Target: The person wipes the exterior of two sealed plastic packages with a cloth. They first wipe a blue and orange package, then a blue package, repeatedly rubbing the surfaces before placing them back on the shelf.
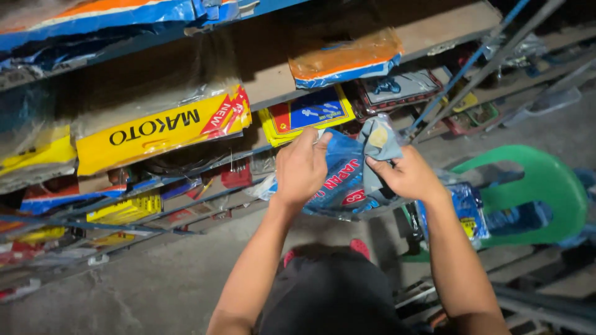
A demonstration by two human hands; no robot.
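In front of the shelves (261, 93), the left hand (302, 169) and right hand (406, 175) are both gripping a blue plastic packet (344, 180), fingers closed on its top edge. A green chair (546, 186) is standing just to the right.

Both hands (302, 166) (406, 175) grip a blue packet (344, 180) (beside shelves (261, 87)).

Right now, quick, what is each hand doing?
Left hand: closed, gripping the top edge of the blue plastic packet.
Right hand: closed, pinching the same packet's grey folded part.
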